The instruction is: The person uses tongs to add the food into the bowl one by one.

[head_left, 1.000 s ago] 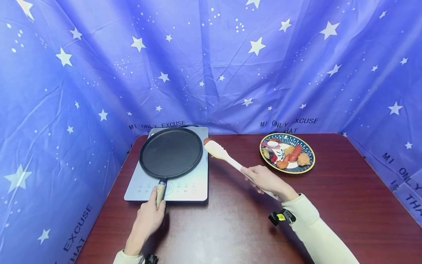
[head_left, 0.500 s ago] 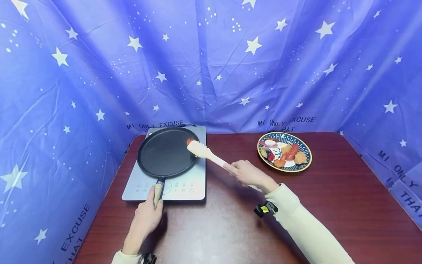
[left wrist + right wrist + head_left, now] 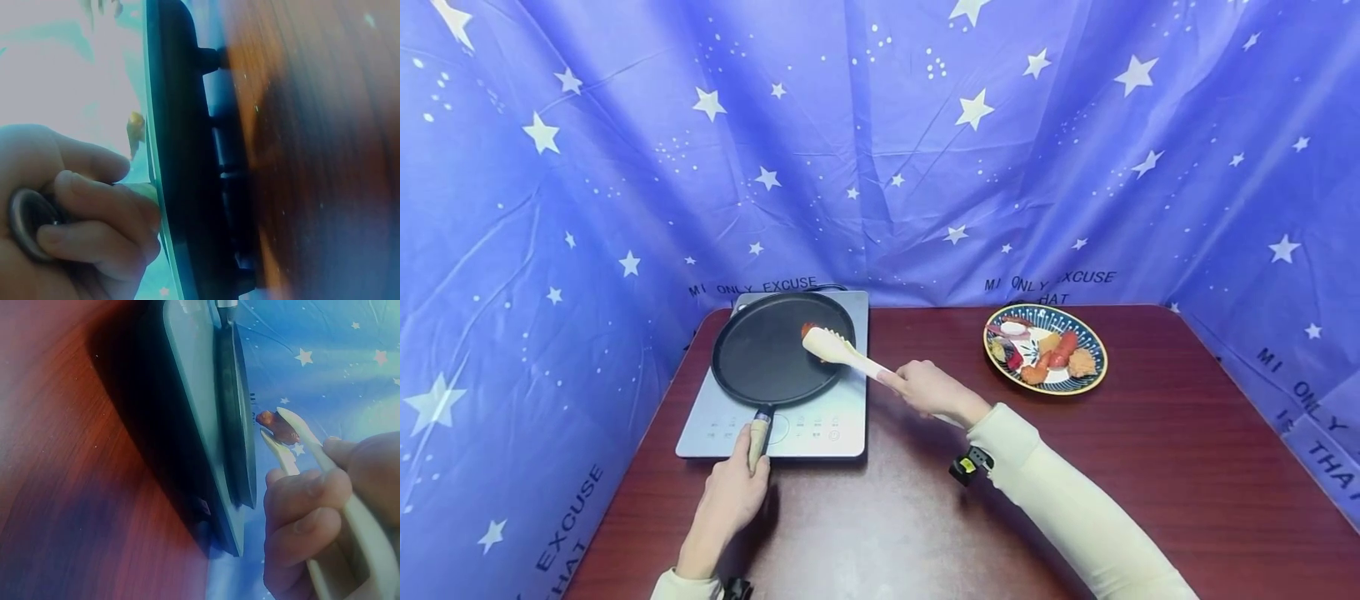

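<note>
My left hand (image 3: 735, 493) grips the wooden-look handle (image 3: 760, 437) of a flat black frying pan (image 3: 767, 358), which sits on a silver induction cooktop (image 3: 842, 446). The left wrist view shows the fingers (image 3: 94, 206) curled round the handle's ringed end. From the right, my right hand (image 3: 936, 392) holds cream-coloured tongs (image 3: 838, 348), squeezed together. Between the tongs' tips, a reddish-brown piece of food (image 3: 278, 427) is pinched; in the right wrist view it hangs above the pan's surface.
A patterned plate (image 3: 1101, 367) with several foods, among them a red sausage (image 3: 1063, 348) and a breaded piece (image 3: 1082, 362), stands at the back right of the brown table (image 3: 910, 517). A starry blue curtain (image 3: 895, 150) surrounds the table on the sides and back.
My right hand has carried the tongs and the food piece leftward, from beside the cooktop to over the pan. My left hand keeps its grip on the handle.
</note>
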A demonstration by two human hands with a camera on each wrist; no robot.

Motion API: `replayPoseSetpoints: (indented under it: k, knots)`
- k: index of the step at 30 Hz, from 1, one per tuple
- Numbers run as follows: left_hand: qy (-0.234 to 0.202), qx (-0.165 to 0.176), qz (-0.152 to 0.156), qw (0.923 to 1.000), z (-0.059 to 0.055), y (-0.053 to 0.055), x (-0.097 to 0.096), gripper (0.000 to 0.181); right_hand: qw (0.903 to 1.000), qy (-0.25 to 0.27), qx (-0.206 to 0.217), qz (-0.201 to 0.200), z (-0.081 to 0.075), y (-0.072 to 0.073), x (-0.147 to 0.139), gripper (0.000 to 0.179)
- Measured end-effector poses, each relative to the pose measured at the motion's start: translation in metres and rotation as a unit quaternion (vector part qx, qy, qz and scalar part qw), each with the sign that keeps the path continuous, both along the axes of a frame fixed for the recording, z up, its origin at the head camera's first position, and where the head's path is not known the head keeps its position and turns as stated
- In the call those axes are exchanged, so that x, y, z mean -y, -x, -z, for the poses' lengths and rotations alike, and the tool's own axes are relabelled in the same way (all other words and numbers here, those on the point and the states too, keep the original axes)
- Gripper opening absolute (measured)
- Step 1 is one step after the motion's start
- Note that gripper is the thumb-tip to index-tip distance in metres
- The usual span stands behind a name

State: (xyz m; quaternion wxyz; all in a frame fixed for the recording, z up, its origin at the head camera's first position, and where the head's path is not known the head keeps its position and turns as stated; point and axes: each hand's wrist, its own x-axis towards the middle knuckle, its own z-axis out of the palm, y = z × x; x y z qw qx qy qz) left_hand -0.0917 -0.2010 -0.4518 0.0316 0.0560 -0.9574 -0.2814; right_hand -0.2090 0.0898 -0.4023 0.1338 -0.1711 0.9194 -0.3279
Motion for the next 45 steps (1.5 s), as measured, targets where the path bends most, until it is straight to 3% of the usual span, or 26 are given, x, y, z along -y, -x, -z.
replayPoseSetpoints:
  k: [12,23,32,45]
  knots:
    - [-0.007,-0.002,-0.012,0.9999,0.000,0.001,0.001,0.060,0.9960,-0.068,-0.056,-0.011,-0.005,0.011,0.021,0.052]
    - [-0.018,0.005,-0.019,0.9996,0.006,0.001,-0.002,0.060,0.9926,-0.105,-0.060,-0.007,0.001,0.017,0.029,0.056]
    - [-0.018,-0.005,-0.022,0.9996,0.004,0.002,-0.002,0.060,0.9916,-0.106,-0.071,-0.024,-0.002,0.027,0.040,0.055]
    - [-0.019,-0.004,-0.022,0.9996,0.002,-0.001,-0.002,0.058,0.9949,-0.095,-0.028,-0.021,0.000,0.034,0.065,0.058]
